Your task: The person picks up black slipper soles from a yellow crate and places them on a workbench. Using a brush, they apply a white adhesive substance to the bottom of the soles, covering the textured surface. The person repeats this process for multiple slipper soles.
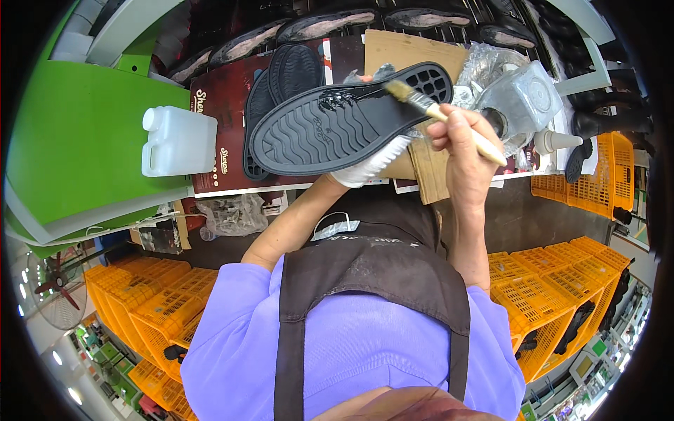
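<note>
My left hand (371,165), in a white glove, holds a black rubber shoe sole (337,123) from beneath, tread side up, over the bench. My right hand (463,144) grips a wooden-handled brush (449,119). Its bristles (399,89) rest on the heel end of the sole. A wet, glossy patch shows near the sole's middle. Two more black soles (284,77) lie stacked on the bench just behind the held one.
A white plastic jug (179,140) stands at the left by a green machine panel (77,140). A grey tin (526,98) in crumpled plastic sits at the right, a small white nozzle bottle (554,140) beside it. Orange crates (547,295) surround me below. Shoe uppers line the far rack.
</note>
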Available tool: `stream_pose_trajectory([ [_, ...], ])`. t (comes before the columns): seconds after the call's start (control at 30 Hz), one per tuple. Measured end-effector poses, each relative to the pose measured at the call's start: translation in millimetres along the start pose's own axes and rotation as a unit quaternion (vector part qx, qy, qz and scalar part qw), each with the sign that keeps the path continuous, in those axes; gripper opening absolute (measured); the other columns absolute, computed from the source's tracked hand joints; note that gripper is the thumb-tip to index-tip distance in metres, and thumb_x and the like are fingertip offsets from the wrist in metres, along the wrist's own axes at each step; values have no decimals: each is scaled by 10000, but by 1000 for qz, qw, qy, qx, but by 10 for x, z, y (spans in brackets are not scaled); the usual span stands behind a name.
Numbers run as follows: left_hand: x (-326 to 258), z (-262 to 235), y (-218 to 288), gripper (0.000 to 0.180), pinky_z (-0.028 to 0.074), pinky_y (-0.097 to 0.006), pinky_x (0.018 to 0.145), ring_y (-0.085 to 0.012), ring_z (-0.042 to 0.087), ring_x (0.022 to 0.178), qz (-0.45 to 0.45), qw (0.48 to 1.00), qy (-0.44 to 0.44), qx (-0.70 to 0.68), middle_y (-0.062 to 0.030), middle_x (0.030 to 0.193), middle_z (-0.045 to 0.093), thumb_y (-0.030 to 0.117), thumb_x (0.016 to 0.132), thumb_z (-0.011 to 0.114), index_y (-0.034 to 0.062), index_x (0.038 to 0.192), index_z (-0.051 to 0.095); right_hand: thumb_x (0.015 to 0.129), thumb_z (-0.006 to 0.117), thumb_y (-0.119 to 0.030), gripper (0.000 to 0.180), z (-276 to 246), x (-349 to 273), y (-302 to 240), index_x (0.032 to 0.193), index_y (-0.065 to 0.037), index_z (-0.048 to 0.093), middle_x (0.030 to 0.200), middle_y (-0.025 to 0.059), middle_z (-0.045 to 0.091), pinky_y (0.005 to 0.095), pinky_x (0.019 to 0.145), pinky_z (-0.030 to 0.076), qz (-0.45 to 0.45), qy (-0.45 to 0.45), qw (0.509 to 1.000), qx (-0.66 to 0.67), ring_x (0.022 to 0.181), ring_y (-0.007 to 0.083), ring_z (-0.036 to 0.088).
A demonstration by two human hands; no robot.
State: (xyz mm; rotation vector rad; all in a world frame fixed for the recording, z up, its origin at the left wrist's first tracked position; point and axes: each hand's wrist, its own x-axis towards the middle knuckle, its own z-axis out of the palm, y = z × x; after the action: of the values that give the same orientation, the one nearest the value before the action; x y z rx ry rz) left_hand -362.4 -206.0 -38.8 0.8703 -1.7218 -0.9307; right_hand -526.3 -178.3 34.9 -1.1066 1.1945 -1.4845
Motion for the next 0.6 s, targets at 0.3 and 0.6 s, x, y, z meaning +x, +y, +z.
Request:
stream_pose_trajectory([
  [0.3,-24,84,-162,593,336,-332,1017,-172,493,1135,-56,984,60,-161,-77,1224,513,90,794,671,33,1290,352,890,578,-106,176,-20,23,128,959,46,633,741,95,662,201,583,478,-43,61,997,-33,607,86,579],
  [0.6,-106,68,-16,723,391,-296,939,-158,499,1061,-73,954,98,-273,-84,1185,470,126,751,741,53,1319,299,886,578,-101,172,373,-236,66,961,43,633,754,94,666,196,578,485,46,-33,997,50,604,80,581],
])
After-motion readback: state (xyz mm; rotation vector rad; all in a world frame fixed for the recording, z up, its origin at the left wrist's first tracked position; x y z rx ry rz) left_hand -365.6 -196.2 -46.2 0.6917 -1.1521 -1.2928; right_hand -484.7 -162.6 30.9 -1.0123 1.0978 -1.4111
